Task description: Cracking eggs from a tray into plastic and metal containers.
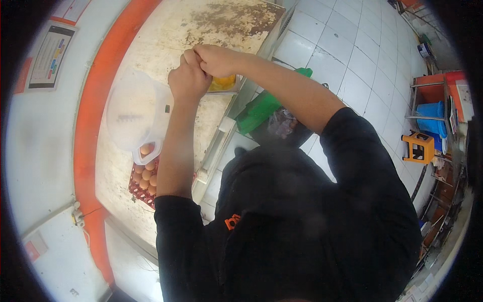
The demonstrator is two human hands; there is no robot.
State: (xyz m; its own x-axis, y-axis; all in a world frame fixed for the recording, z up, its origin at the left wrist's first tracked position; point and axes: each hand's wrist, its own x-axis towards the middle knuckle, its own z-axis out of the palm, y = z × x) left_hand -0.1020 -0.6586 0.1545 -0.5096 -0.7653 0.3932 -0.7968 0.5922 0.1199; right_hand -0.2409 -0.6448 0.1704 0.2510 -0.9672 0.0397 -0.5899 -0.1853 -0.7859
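My left hand (190, 77) and my right hand (219, 60) meet with curled fingers at the near side of the worktop. Whatever may be between their fingers is hidden. Right below them is a metal pan (238, 86), partly covered by the hands. Yellow raw egg (225, 82) shows inside it. A large translucent white plastic jug (130, 109) stands to the left of my left forearm. Beside its handle, a dark red egg tray (136, 191) holds several brown eggs (144, 184), partly covered by the forearm.
The worn, stained worktop (215, 124) borders an orange-banded wall (88, 113). Below its front edge stands a waste bin with a green plastic bag (260, 111) over its rim. A yellow stool (419, 147) and a blue bucket (431, 114) are across the tiled floor (332, 56).
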